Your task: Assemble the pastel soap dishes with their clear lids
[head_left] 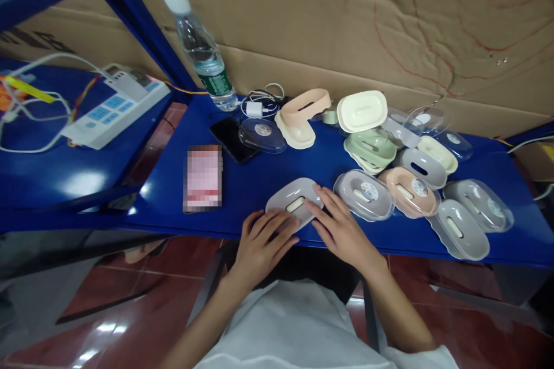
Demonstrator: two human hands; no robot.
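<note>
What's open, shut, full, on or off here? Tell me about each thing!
Left hand: bent fingers touching a grey oval plastic dish
Right hand: spread fingers touching the same dish
That dish: uncovered
Grey oval plastic dish beside the right hand: covered
Front peach oval plastic dish: covered
Front-right grey oval plastic dish: uncovered
Clear green-labelled plastic bottle: standing, capped, partly full
Black flat phone: screen dark
White plastic power strip: powered or not, can't tell

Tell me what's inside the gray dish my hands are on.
A slim cream piece sits in the middle of the gray dish. Your left hand covers part of the near side and your right hand covers part of the right side; anything beneath them is hidden.
</note>
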